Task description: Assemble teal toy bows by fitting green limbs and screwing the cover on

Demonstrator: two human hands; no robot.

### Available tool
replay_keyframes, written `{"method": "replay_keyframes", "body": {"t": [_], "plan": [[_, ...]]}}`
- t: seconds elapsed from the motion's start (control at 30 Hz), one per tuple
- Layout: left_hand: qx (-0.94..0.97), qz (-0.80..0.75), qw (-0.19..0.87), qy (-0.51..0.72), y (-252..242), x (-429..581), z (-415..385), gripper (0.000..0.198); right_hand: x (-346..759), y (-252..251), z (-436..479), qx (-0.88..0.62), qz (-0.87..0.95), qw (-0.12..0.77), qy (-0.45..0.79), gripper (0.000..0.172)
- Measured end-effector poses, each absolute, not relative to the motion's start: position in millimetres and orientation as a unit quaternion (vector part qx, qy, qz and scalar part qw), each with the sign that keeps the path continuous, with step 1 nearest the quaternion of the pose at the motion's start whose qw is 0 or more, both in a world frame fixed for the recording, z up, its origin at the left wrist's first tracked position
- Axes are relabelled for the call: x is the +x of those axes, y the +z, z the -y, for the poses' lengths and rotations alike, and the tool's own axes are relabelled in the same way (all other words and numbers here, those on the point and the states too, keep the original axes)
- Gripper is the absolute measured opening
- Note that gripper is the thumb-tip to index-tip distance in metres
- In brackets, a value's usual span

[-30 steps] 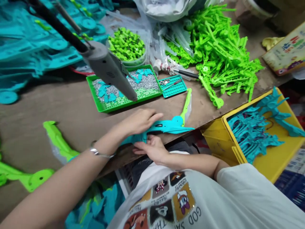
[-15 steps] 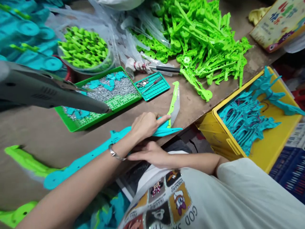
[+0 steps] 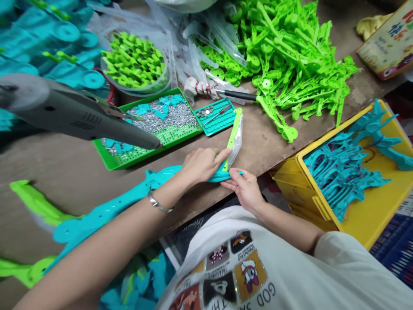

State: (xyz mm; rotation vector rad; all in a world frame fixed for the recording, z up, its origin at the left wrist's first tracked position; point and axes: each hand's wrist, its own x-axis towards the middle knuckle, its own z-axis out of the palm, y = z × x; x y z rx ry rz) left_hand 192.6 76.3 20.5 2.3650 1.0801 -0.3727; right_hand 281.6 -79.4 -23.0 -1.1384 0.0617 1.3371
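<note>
A long turquoise plastic toy body (image 3: 119, 202) lies slantwise along the near table edge. My left hand (image 3: 198, 165) is closed over its right part from above, index finger stretched towards a lime-green strip with a clear blade-like piece (image 3: 235, 137) that stands out from the body's right end. My right hand (image 3: 243, 187) pinches the tip of that right end between thumb and fingers. At the body's left end another lime-green arm (image 3: 41, 200) sticks out. A grey electric screwdriver (image 3: 84, 110) hangs over the table, left of my hands, its tip above a green tray.
The green tray (image 3: 111, 161) holds screws and small turquoise pieces. Beside it lies a teal tray (image 3: 214, 125). Behind are a tub of green pieces (image 3: 135, 60) and a heap of green parts (image 3: 290, 64). A yellow crate (image 3: 309, 189) of turquoise parts stands right.
My right hand has moved from below my left wrist out to the right, onto the turquoise tip. My left hand stays on the body. The whole view has shifted slightly.
</note>
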Motion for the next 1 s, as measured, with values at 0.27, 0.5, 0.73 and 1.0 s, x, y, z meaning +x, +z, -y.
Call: {"method": "replay_keyframes", "body": {"t": [0.27,0.5,0.73,1.0], "plan": [[0.86,-0.438,0.227,-0.13,15,199,-68,0.098,301,-17,84,-0.493,0.049,0.518,0.697,0.048],[0.859,-0.43,0.26,0.103,20,171,-50,0.071,287,-19,84,-0.486,0.034,0.559,0.67,0.039],[0.497,-0.497,0.67,0.237,-2,119,53,0.054,289,-17,79,-0.493,0.05,0.547,0.675,0.038],[0.158,-0.44,0.779,0.418,-21,164,35,0.052,299,-16,81,-0.576,0.162,0.47,0.649,0.043]]}}
